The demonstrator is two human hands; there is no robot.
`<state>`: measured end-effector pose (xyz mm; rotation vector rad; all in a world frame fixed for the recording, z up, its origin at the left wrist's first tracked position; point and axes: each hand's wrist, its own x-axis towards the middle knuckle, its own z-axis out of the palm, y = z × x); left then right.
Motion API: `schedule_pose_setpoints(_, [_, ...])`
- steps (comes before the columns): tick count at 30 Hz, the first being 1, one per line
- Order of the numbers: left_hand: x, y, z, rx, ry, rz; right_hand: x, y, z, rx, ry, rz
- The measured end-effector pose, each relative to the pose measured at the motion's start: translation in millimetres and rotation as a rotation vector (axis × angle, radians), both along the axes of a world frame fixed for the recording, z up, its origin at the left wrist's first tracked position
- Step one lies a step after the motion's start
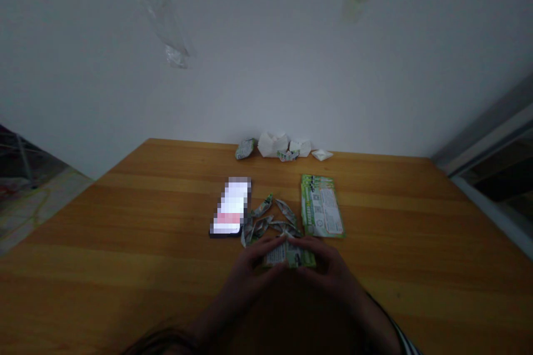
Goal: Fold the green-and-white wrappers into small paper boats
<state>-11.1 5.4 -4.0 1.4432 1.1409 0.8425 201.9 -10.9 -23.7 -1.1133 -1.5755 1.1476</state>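
A green-and-white printed paper sheet (302, 258), creased down its middle, lies between my hands near the table's front. My left hand (255, 264) pinches its left part, fingertips at the upper middle and thumb along the lower edge. From the other side my right hand (332, 269) grips the same sheet, its fingertips almost meeting those of the left. Just beyond them rest several narrow folded paper pieces (263, 224) with similar printing. A stack of green-and-white printed leaflets (323, 208) sits to the right, and a lit phone (231, 206) with a blurred screen to the left.
Along the wall (266, 77) at the back of the wooden table (145, 205) stand a printed folded paper (245, 148), a white folded paper (272, 145) and a small white paper boat shape (322, 154). Clear tape (164, 22) hangs on the wall.
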Motion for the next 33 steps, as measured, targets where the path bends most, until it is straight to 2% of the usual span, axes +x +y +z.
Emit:
schedule_pose_setpoints(7, [5.7,5.5,6.9,0.046,0.037,-0.046,-7.2,3.7,0.2,-0.017,0.007,-0.136])
schedule_pose_setpoints(12, [8.6,3.7,5.2,0.004,0.036,0.046,-14.0,2.0,-2.5,-0.123,0.042,-0.23])
schedule_pose_setpoints(16, [11.5,2.2,1.6,-0.023,0.052,0.113,-23.0,-0.2,0.6,-0.151,0.1,-0.229])
schedule_pose_setpoints(20, [13.3,2.2,0.5,-0.008,0.065,0.149,-29.4,-0.8,3.5,-0.168,0.067,-0.239])
schedule_pose_setpoints(23, [10.3,4.2,1.1,-0.014,0.055,0.083,-28.2,-0.4,1.7,-0.202,0.044,-0.265])
schedule_pose_setpoints(26, [5.3,5.4,0.0,-0.027,0.014,-0.017,-22.6,1.0,-0.9,-0.221,0.11,-0.269])
schedule_pose_setpoints(29, [3.9,4.5,0.1,-0.032,-0.011,-0.011,-16.7,2.9,-2.1,-0.211,0.151,-0.279])
schedule_pose_setpoints(33, [7.0,3.2,8.0,-0.083,-0.047,-0.005,-13.5,4.0,-1.1,-0.184,0.093,-0.23])
